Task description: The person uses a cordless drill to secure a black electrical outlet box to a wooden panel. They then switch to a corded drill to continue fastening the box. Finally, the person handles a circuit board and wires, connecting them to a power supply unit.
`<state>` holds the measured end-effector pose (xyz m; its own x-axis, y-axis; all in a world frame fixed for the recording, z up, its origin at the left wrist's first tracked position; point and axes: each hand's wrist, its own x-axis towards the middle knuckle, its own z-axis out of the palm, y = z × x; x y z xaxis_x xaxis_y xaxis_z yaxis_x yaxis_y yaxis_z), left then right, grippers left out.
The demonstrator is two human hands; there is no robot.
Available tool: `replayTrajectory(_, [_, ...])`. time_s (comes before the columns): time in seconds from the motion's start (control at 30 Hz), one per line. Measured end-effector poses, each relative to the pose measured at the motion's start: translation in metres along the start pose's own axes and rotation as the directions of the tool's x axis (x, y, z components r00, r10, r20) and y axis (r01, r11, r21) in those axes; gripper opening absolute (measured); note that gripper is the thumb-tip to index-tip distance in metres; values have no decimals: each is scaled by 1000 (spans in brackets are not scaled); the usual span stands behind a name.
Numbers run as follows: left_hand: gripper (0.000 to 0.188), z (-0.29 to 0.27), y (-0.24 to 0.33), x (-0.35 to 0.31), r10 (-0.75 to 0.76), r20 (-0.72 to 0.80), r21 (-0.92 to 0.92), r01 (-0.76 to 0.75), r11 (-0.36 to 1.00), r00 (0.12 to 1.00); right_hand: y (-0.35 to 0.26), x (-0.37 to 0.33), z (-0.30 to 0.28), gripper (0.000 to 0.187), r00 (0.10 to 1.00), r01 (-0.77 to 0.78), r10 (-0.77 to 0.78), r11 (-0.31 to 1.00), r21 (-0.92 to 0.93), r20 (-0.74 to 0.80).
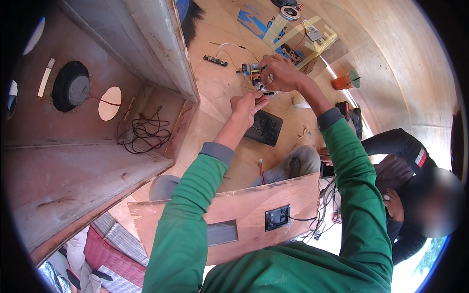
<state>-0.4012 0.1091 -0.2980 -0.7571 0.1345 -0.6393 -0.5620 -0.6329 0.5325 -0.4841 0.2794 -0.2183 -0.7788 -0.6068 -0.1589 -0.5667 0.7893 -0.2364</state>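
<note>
Both hands meet over a small circuit board (254, 74) on the plywood floor (220, 88). The right hand (281, 73) is curled down onto the board's near edge, fingers pinched narrow on something at that edge — whether it is a wire or a part of the board is too small to tell. The left hand (245, 105) sits just below and to the left of that pinch, its fingertips drawn together and pointing up toward the same spot; what they hold, if anything, cannot be made out. The board itself lies directly under and slightly left of the right hand's knuckles, with thin white wires (229, 49) leading away from it to a short black strip (215, 60) farther left.

Just below the left hand, nearly touching its wrist, lies a black panel (265, 128). Right of the right hand, well apart, an orange spool (346, 80) lies on its side. Beyond the hands sits flattened cardboard (298, 34) with parts on it. Far left stands an open wooden speaker cabinet (97, 122) with a black speaker (71, 86) and loose dark cable (144, 132) — near the person's chest rests a plywood panel (234, 215) with a black terminal plate (277, 218). Another person in dark clothing (400, 161) sits at right.
</note>
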Motion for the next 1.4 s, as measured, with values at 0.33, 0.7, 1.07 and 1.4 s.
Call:
replayTrajectory(0.33, [25,-2,-5,-1,9,-3,14,-9,1000,1000,22,-1,-9,24,995,-93,98,953,288,-4])
replayTrajectory(0.7, [17,-5,2,-5,19,-128,67,-11,998,992,47,-60,12,23,859,-165,392,821,547,-329])
replayTrajectory(1.07, [15,-36,27,-7,63,-310,196,-1,981,949,-18,-57,98,43,803,-15,110,986,164,-586])
replayTrajectory(1.4, [11,-37,34,-7,89,-336,255,0,967,938,4,-37,80,36,688,-14,241,948,319,-684])
